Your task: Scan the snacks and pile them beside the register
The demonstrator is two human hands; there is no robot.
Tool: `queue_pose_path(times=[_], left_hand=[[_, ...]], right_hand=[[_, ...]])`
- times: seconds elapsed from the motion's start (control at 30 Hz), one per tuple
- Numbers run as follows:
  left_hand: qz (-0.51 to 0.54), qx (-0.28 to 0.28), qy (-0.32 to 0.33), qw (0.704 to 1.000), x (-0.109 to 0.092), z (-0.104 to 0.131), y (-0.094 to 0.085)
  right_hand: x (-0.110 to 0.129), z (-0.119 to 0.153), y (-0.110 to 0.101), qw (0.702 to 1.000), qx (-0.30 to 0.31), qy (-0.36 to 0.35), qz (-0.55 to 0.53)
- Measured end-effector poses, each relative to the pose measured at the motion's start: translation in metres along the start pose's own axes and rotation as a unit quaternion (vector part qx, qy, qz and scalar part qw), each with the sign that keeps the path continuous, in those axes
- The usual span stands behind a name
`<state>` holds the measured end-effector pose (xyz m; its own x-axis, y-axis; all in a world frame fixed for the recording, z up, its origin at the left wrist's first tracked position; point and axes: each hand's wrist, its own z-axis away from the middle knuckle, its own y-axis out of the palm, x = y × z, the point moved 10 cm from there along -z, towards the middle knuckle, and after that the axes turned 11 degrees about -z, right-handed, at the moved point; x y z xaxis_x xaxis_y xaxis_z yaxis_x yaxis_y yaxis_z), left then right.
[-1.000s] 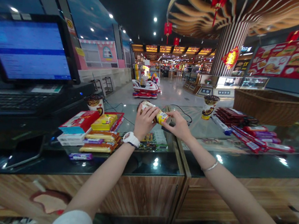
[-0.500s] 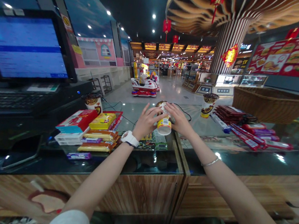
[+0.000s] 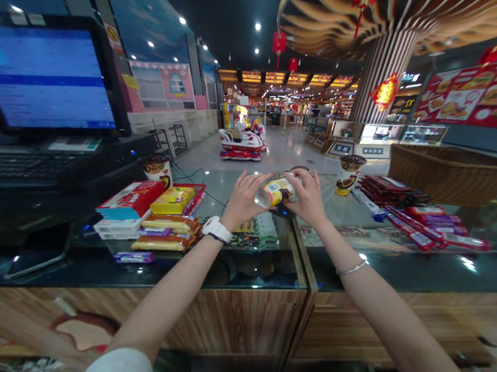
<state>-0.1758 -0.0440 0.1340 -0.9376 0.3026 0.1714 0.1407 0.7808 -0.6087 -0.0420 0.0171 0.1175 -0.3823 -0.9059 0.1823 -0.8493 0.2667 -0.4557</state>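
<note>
A cup with a yellow and white label (image 3: 276, 192) lies tilted on its side between my hands, above the glass counter. My left hand (image 3: 245, 200) has its fingers on the bottom end of the cup, at the left. At the other end, my right hand (image 3: 309, 199) grips the cup near its dark top. A similar cup (image 3: 348, 175) stands upright to the right, and another (image 3: 158, 169) stands to the left behind a red box (image 3: 133, 196). A yellow packet (image 3: 173, 200) rests on stacked snack bars (image 3: 169, 224).
On the left are a monitor (image 3: 47, 77), a keyboard (image 3: 17, 163) and a dark phone-like device (image 3: 41, 249). Chocolate bars (image 3: 417, 229), brown packets (image 3: 385, 190) and a wicker basket (image 3: 455, 176) occupy the right side. A wooden-framed seam (image 3: 305, 257) divides the counter.
The cup has turned from nearly upright to lying sideways, its bottom now toward my left hand. My right hand has shifted slightly right, to the cup's top end.
</note>
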Motion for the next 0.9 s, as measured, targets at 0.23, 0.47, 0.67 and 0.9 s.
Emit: queue_pose_path(times=[0.23,0.47,0.67,0.9], left_hand=[[0.042,0.003,-0.043,0.998,0.004,0.002,0.007],[0.024,-0.006,-0.062,0.998,0.012,0.003,0.008],[0.02,-0.015,-0.042,0.999,0.011,0.002,0.003],[-0.013,0.005,-0.022,1.0,0.008,0.004,0.007]], right_hand=[[0.001,0.003,0.002,0.999,-0.007,0.002,0.038],[0.01,0.003,0.005,0.999,-0.001,0.005,0.048],[0.015,0.002,0.007,0.999,0.028,0.0,0.038],[0.017,0.005,0.007,0.999,0.017,-0.01,0.049]])
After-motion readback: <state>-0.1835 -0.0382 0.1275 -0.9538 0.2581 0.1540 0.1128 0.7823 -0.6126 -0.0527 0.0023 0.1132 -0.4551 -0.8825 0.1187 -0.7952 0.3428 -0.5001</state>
